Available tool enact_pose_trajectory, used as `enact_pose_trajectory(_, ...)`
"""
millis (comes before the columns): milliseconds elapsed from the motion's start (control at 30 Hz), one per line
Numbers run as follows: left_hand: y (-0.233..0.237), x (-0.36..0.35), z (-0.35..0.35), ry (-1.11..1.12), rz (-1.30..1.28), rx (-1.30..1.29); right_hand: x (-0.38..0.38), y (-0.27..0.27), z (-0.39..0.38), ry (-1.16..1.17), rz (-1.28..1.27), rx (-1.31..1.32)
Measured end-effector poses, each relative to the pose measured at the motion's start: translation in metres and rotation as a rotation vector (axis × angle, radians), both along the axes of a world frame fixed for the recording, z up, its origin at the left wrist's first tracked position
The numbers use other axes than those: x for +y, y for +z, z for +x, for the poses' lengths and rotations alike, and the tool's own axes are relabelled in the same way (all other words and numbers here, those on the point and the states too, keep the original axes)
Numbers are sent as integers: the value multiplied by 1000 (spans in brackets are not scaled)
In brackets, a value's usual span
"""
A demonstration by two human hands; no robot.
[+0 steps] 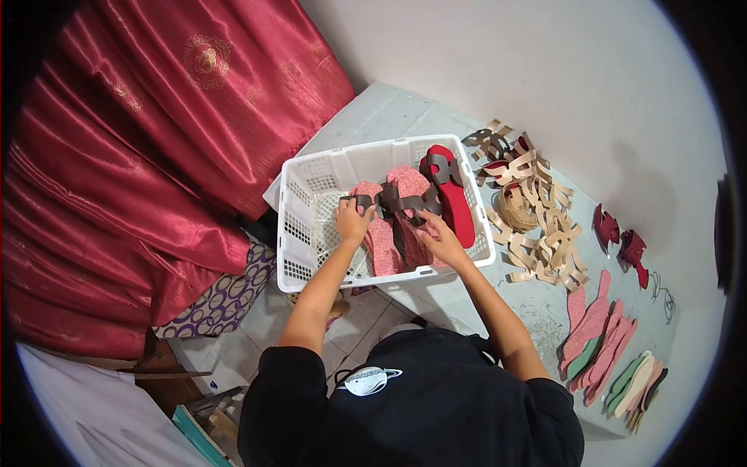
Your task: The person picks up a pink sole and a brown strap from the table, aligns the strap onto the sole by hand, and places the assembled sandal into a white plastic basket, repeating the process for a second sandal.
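We see open mesh floor in the left part of the basket [296, 226]; pink soles [386, 249], a red sole [459, 207] and a dark strap [405, 202] across them fill the rest. Right of it, the strap pile [545, 227] crowds the surface [381, 117], whose far corner lies bare

Small footwear workshop, dark brown cut strap [405, 201] at the fingers [354, 212], pink glittery soles [385, 245] beneath them in a white plastic basket [299, 226], heap of tan leather straps [545, 226] right of them on the pale worktop [389, 117], stacked pink and green insoles [603, 342] further right.
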State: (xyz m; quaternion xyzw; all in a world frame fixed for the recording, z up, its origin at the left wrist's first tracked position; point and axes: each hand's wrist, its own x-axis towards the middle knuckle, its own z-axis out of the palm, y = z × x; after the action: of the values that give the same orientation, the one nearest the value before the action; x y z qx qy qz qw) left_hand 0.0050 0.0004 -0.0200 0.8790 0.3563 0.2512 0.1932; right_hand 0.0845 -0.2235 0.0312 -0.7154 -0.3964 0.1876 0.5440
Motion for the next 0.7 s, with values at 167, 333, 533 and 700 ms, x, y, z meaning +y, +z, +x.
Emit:
enact_pose_trajectory(167,0,-1,-7,-13,102,231,-1,2,-2,2,14,32)
enact_pose_trajectory(333,2,13,-18,-210,12,309,-2,2,-2,17,19,-3)
enact_pose_trajectory(533,15,11,-28,-246,-107,325,-8,2,-3,6,23,11)
enact_pose_trajectory(700,26,-4,-38,-252,-27,244,-14,3,-5,-4,30,42)
